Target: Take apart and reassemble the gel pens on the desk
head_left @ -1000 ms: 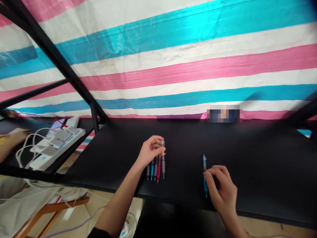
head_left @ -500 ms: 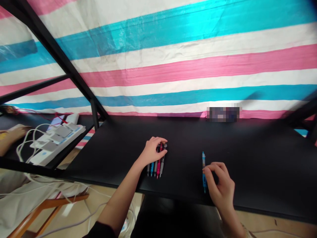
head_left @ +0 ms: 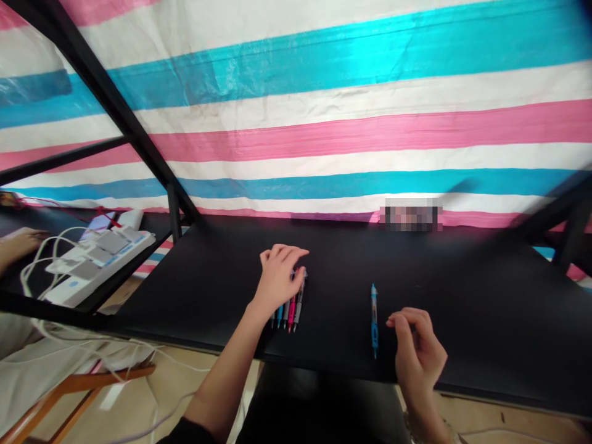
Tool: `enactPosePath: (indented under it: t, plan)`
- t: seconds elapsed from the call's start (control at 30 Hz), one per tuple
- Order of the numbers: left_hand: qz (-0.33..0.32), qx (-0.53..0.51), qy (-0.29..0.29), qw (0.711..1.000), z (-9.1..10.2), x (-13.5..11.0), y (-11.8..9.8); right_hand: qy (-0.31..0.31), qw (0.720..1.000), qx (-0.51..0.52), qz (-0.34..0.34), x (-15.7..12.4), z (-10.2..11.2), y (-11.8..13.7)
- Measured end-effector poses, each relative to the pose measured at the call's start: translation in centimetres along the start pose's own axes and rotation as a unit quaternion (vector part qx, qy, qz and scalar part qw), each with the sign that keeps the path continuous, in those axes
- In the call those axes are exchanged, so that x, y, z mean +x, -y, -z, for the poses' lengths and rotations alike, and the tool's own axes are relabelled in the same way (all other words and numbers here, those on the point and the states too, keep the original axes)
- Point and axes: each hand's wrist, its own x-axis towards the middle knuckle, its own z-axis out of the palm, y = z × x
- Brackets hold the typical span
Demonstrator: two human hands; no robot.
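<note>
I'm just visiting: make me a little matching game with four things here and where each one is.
1. left hand
2. right hand
3. power strip
4. striped sheet

A. beyond the black tabletop's far edge
B. over the row of pens
C. left of the tabletop
D. beside the lone blue pen, not touching

Pairs: 1-B; 2-D; 3-C; 4-A

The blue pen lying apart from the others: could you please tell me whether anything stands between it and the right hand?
Nothing visible does: the blue pen lies just left of the right hand, with only a narrow strip of black tabletop showing between them.
</note>
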Motion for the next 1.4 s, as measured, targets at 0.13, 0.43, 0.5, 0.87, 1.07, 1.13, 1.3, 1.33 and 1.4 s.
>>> enactPosePath:
  t: [0.13, 0.43, 0.5, 0.87, 1.07, 1.13, 1.3, 1.33, 1.4]
  plan:
    - [-0.167, 0.0, 0.11, 0.98, -2.5, -1.7, -5.0, -0.056, 0.998, 0.028, -0.032, -0.2, 0.1, 0.7]
    - [-0.298, 0.016, 0.102, 0.949, -7.6, -3.8, -8.1, -0.015, 0.997, 0.043, -0.069, 0.3, 0.1, 0.1]
    - [-0.281, 0.006, 0.061, 0.958, -6.6, -3.9, -7.7, 0.038, 0.996, 0.045, -0.071, 0.6, 0.1, 0.2]
    - [-0.219, 0.054, -0.13, 0.965, -0.5, -7.9, -4.3, 0.217, 0.971, 0.063, -0.082, -0.4, -2.5, 1.9]
    - [-0.167, 0.011, -0.121, 0.978, 0.1, -8.5, -3.9, 0.216, 0.969, 0.072, -0.094, -0.5, -2.5, 2.1]
    - [-0.143, 0.001, -0.12, 0.982, -0.3, -8.4, -4.0, 0.218, 0.969, 0.074, -0.094, -0.5, -2.4, 2.0]
    - [-0.083, -0.041, -0.117, 0.989, -1.1, -8.1, -3.9, 0.192, 0.973, 0.076, -0.103, -0.9, -2.5, 1.1]
    - [-0.071, -0.049, -0.115, 0.99, -1.2, -8.1, -3.8, 0.185, 0.974, 0.077, -0.105, -0.9, -2.6, 1.0]
    - [-0.036, -0.083, -0.103, 0.991, -1.0, -8.3, -3.7, 0.174, 0.975, 0.081, -0.108, -1.1, -2.6, 0.8]
